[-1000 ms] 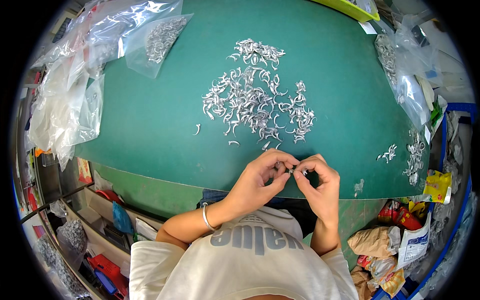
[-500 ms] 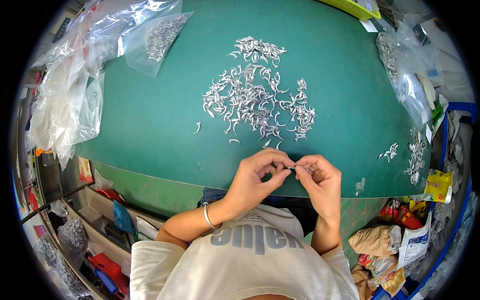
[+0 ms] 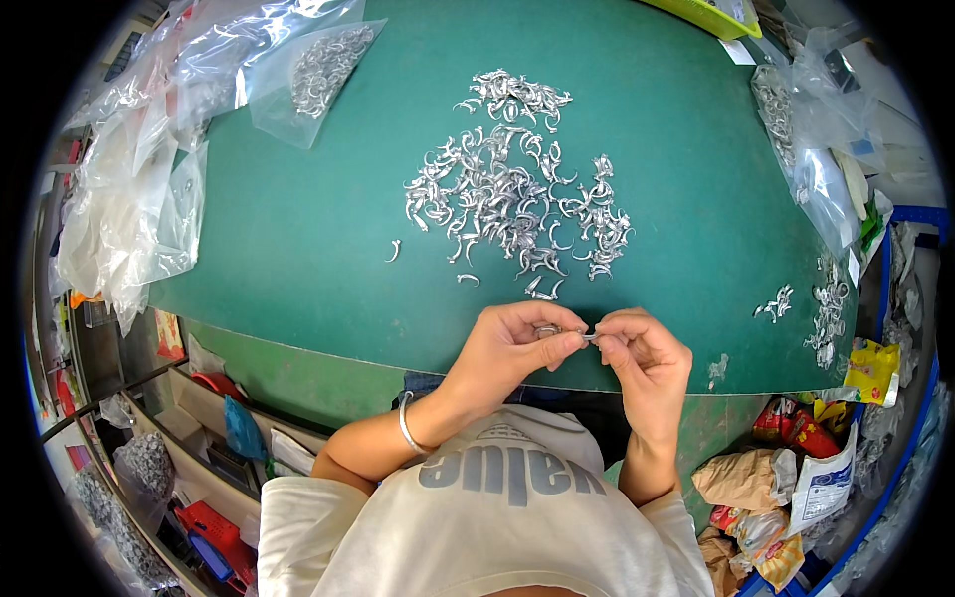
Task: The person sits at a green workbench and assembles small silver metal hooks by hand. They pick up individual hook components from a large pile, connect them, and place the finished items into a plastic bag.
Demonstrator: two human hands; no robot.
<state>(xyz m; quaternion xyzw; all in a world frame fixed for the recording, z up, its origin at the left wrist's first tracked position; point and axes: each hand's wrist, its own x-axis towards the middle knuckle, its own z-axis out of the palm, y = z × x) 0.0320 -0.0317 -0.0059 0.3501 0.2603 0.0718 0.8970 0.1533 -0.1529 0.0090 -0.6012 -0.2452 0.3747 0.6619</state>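
Note:
Near the table's front edge, my left hand (image 3: 502,356) and my right hand (image 3: 652,366) meet, fingertips almost touching. Between them is a small silver metal piece (image 3: 591,336), pinched by thumb and forefinger on each side. Fingers cover most of it, so its full shape is hidden. More silver metal (image 3: 545,330) shows inside the curled fingers of my left hand. Just beyond my hands lie a few loose curved pieces (image 3: 542,289). Farther off, a large heap of curved silver metal pieces (image 3: 512,204) spreads over the green tabletop (image 3: 298,249).
A smaller pile (image 3: 512,95) sits behind the heap. Two small clusters, one of them this silver group (image 3: 828,313), lie at the right edge. Clear plastic bags (image 3: 129,219) cover the left side. A yellow-green tray (image 3: 711,15) stands far right. Paper bags (image 3: 746,480) crowd the lower right.
My right hand has shifted slightly right, and the gap between the fingertips is a little wider. The left fingers have closed over more, with thumb and forefinger nearer together.

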